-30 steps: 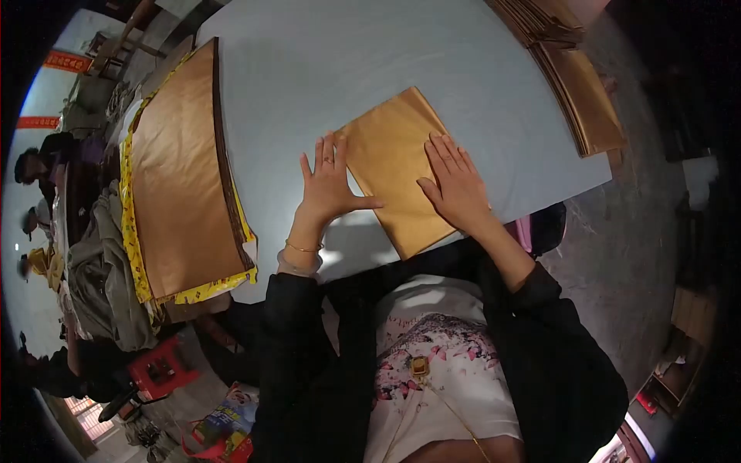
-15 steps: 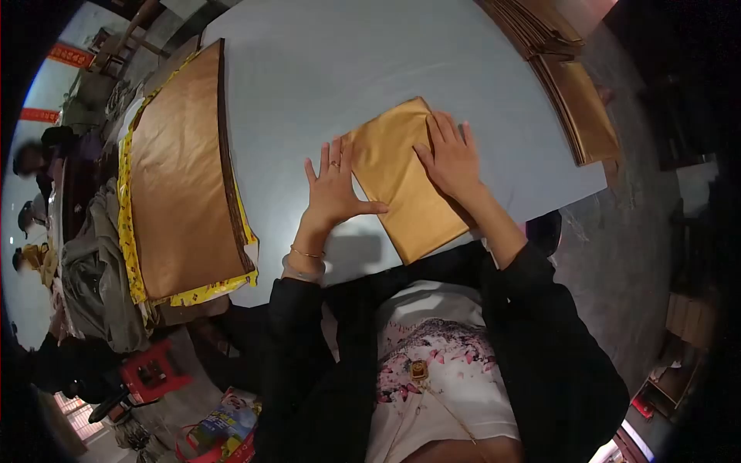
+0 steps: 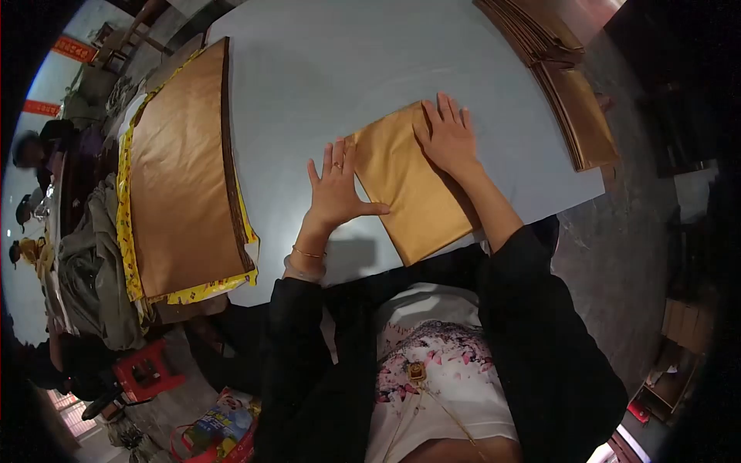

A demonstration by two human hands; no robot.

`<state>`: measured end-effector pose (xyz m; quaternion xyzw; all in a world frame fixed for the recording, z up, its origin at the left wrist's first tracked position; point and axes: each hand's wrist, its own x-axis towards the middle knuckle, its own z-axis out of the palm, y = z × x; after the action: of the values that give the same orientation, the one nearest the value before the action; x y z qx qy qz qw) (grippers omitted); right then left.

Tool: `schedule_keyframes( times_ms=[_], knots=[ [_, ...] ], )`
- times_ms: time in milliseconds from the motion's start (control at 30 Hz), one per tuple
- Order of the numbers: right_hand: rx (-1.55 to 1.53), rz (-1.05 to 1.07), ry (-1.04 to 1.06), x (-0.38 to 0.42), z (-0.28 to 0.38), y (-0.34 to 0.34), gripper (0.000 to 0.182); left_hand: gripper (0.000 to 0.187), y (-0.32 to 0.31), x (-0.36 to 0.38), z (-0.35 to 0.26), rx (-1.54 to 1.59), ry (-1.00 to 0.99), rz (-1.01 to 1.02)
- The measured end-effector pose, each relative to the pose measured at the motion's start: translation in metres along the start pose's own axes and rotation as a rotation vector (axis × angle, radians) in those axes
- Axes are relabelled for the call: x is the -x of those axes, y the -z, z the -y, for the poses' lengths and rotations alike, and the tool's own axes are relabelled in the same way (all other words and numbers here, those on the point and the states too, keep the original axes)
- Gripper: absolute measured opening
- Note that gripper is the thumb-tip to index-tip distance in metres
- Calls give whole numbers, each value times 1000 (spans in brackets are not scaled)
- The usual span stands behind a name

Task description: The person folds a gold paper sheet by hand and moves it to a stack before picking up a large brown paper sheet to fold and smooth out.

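A folded gold sheet (image 3: 409,185) lies on the table in front of me, its near corner close to the table's front edge. My left hand (image 3: 337,185) is spread flat at its left side, with the thumb resting on the sheet's left edge. Over the upper right edge lies my right hand (image 3: 450,139), palm down, its fingers reaching past the sheet onto the table. Neither hand grasps anything.
To the left, a stack of brown-gold sheets (image 3: 181,177) lies on yellow printed wrapping (image 3: 127,216). Folded gold bundles (image 3: 575,112) sit along the table's right side. A red stool (image 3: 147,374) and a bag (image 3: 220,424) are on the floor at lower left. The grey-white table (image 3: 309,69) spreads beyond my hands.
My right hand has slid a little up and away from me along the sheet's right edge. The left hand stays nearly where it was.
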<state>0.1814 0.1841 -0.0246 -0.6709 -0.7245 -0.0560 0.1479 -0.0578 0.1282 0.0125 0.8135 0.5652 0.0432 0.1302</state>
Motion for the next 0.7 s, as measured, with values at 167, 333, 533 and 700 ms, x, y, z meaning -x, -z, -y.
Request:
schedule_keyframes(
  times_ms=[167,333,533,700],
  knots=[
    [2,36,-11,-6,-2,0,57,138,1,1,-1,6,8,-2],
    [-219,-91,144,31,41,30,53,139,0,-1,-1,2,29,35],
    [-200,49,250,71,70,23,51,135,3,0,-2,4,39,29],
    [-277,82,252,102,61,37,49,136,-1,-1,1,-17,37,39]
  ],
)
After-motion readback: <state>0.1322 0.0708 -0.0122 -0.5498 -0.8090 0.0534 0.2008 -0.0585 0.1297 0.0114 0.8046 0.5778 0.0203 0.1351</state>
